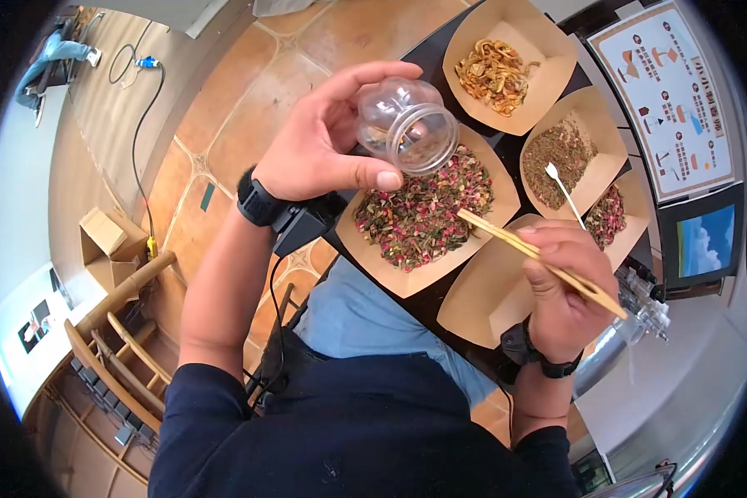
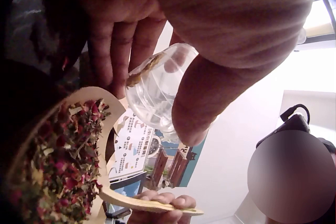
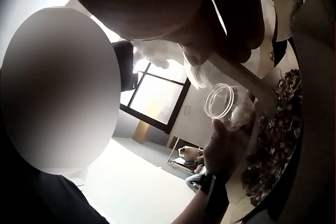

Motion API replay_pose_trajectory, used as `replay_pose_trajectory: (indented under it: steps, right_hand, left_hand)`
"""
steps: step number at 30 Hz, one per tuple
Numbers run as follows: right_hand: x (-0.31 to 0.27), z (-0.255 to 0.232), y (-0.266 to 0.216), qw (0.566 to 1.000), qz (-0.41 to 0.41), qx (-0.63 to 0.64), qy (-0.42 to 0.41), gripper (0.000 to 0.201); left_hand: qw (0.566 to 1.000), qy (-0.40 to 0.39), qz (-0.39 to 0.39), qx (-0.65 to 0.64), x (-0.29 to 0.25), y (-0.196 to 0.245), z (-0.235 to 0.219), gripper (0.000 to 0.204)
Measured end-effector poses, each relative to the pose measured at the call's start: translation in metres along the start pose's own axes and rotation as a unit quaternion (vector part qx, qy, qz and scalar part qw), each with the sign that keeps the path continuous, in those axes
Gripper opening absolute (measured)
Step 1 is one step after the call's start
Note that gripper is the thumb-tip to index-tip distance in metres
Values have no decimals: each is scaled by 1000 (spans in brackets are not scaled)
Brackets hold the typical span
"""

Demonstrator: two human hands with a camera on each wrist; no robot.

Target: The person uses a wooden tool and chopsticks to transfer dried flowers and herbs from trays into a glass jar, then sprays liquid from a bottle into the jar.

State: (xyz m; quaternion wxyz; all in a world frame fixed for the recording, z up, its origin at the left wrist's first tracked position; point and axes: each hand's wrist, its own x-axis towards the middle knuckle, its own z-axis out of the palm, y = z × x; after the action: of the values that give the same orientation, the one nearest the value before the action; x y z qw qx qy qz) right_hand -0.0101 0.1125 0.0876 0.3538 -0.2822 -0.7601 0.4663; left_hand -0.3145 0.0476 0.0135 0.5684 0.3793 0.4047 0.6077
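Over a tiled floor (image 1: 249, 100), we hold a clear jar (image 1: 382, 114) tilted above a paper tray (image 1: 398, 284) of petals (image 1: 423, 207), seemingly early on, scant bits (image 2: 149, 71) inside and most space unfilled, our left hand (image 1: 303, 149) curling its fingers round it, our right hand (image 1: 566, 290) pinching wooden tongs (image 1: 500, 233).

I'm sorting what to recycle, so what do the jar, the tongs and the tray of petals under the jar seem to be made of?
The jar: clear, glossy plastic by its thin, lobed wall, though glass can't be ruled out. The tongs: smooth, matte wood or bamboo, from the straw colour. The tray: matte brown paperboard, going by its folded corners.
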Motion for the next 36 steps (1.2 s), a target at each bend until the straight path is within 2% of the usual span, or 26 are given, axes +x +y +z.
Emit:
replay_pose_trajectory:
  steps: [4,12,14,15,16,18,26,28,31,36]
  right_hand:
    - [-4,-3,1,995,45,67,66,22]
    - [-8,-1,7,992,46,86,78,27]
    - [-8,-4,11,935,135,295,142,25]
    - [-9,-10,15,917,155,337,145,23]
    - [-9,-12,16,918,155,336,145,23]
    - [-6,-16,16,873,184,425,153,21]
    - [5,-2,5,895,153,398,127,22]
    - [9,7,0,905,151,367,152,22]
    - [18,20,-7,923,134,330,143,24]
    - [27,33,-10,934,143,297,137,26]
  left_hand:
    - [1000,-4,10,11,0,0,0,117]
    - [1000,2,-13,1,-1,2,-1,117]
    - [1000,-2,-13,2,-1,0,-3,117]
    - [1000,-6,-14,4,-2,-1,-4,118]
    - [1000,-7,-13,3,-2,-1,-5,118]
    - [1000,-16,-4,-5,-1,-3,-6,120]
    - [999,-28,-27,12,-1,5,0,126]
    - [999,-30,-37,16,-3,6,-1,126]
    - [998,-38,-39,20,-2,5,-1,126]
    - [998,-34,-37,27,-1,4,-1,126]
